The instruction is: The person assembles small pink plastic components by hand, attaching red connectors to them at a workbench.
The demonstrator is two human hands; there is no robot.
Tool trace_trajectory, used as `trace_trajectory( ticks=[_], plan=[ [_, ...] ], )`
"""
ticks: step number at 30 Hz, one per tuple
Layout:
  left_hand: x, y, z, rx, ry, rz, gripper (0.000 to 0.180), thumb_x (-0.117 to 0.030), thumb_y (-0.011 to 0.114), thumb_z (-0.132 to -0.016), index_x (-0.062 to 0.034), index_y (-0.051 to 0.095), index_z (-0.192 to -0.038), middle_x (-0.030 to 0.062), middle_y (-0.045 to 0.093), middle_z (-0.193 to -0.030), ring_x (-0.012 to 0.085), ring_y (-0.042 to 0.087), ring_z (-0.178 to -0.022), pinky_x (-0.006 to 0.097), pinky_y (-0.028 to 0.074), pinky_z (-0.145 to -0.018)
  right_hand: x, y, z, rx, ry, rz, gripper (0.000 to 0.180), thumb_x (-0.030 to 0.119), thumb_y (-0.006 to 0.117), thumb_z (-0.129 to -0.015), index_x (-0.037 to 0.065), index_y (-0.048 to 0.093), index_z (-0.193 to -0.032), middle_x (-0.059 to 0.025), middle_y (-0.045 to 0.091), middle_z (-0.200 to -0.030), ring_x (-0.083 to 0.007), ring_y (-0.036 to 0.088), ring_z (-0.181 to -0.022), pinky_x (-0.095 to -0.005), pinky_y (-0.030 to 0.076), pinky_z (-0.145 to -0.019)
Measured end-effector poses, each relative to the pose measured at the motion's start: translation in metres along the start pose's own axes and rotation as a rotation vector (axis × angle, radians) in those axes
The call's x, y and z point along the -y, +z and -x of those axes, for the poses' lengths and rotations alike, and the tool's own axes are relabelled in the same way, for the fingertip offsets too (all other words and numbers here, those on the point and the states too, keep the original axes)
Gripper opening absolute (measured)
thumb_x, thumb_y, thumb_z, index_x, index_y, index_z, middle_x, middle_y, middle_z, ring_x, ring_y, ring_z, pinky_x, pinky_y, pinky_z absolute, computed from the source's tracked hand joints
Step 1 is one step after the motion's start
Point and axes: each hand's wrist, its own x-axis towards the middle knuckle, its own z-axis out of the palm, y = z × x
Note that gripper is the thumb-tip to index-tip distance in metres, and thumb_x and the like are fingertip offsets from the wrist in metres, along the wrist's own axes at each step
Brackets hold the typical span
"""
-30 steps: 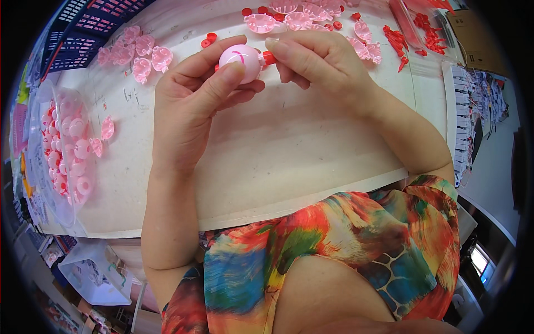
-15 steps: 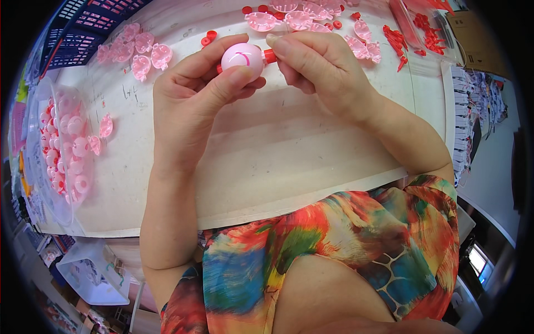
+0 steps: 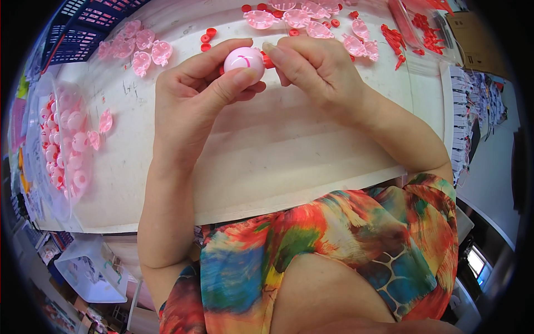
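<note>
Above the white table, my left hand (image 3: 203, 92) is closed round a glossy pink plastic ball (image 3: 243, 60) with a darker pink curved line on it. A bit of red shows at the ball's left side, between my fingers. My right hand (image 3: 317, 72) pinches a small red plastic piece (image 3: 268, 61) at the ball's right side. The red piece touches the ball, but my fingers hide its far end. Just beyond my left hand lie several red round caps (image 3: 206, 39). Open pink shell halves (image 3: 296, 19) are scattered beyond my right hand.
At the left stands a clear plastic tub (image 3: 64, 195) full of pink and red balls. A blue basket (image 3: 83, 30) is at the far left, with pink shell halves (image 3: 142, 62) beside it. Red plastic pieces (image 3: 394, 42), a clear tray (image 3: 409, 28) and a cardboard box (image 3: 479, 44) are at the far right.
The ball has shifted slightly right. My right hand has turned a little, with its fingers curled more tightly, and less of the red piece's outer part shows.
</note>
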Motion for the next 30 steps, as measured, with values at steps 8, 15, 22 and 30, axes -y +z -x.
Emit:
trace_trajectory(
  ticks=[8, 15, 22, 30],
  plan=[
    [-0.005, 0.001, -0.001, -0.055, -0.008, -0.033, 0.033, -0.009, 0.063, -0.075, 0.0037, 0.055, -0.105, 0.0095, 0.061, -0.089, 0.0148, 0.061, -0.075, 0.024, 0.051, -0.069, 0.001, -0.003, -0.005, 0.035, -0.003, 0.029, 0.029, 0.02, 0.045, -0.086, -0.001, 0.055, -0.069, -0.0105, 0.052, -0.058, -0.0191, 0.05, -0.055, -0.03, 0.041, -0.053],
    [-0.016, -0.015, 0.0, -0.2, 0.325, -0.093, 0.032, -0.005, 0.061, -0.077, 0.002, 0.054, -0.107, 0.0046, 0.06, -0.09, 0.0086, 0.056, -0.077, 0.02, 0.046, -0.069, -0.012, -0.01, -0.005, -0.057, -0.003, -0.097, 0.022, 0.021, 0.046, -0.087, 0.002, 0.056, -0.089, -0.0019, 0.052, -0.075, -0.0096, 0.047, -0.068, -0.0226, 0.038, -0.061],
    [-0.09, -0.134, 0.068, -0.917, 0.603, -0.753, 0.032, -0.006, 0.054, -0.082, 0.0023, 0.05, -0.113, 0.0093, 0.059, -0.098, 0.0116, 0.057, -0.084, 0.021, 0.045, -0.074, -0.011, 0.0, -0.004, 0.033, -0.064, 0.058, 0.015, 0.017, 0.052, -0.083, 0.004, 0.055, -0.087, -0.0063, 0.053, -0.073, -0.0129, 0.047, -0.063, -0.0254, 0.039, -0.058],
    [-0.072, -0.125, 0.046, -0.683, 0.477, -1.064, 0.037, -0.01, 0.063, -0.075, -0.0022, 0.054, -0.11, 0.0077, 0.061, -0.093, 0.0142, 0.057, -0.084, 0.025, 0.045, -0.07, -0.012, 0.002, -0.001, 0.018, -0.145, 0.104, 0.014, 0.016, 0.054, -0.082, 0.003, 0.055, -0.087, -0.0069, 0.055, -0.073, -0.0157, 0.049, -0.06, -0.0286, 0.041, -0.055]
  ],
)
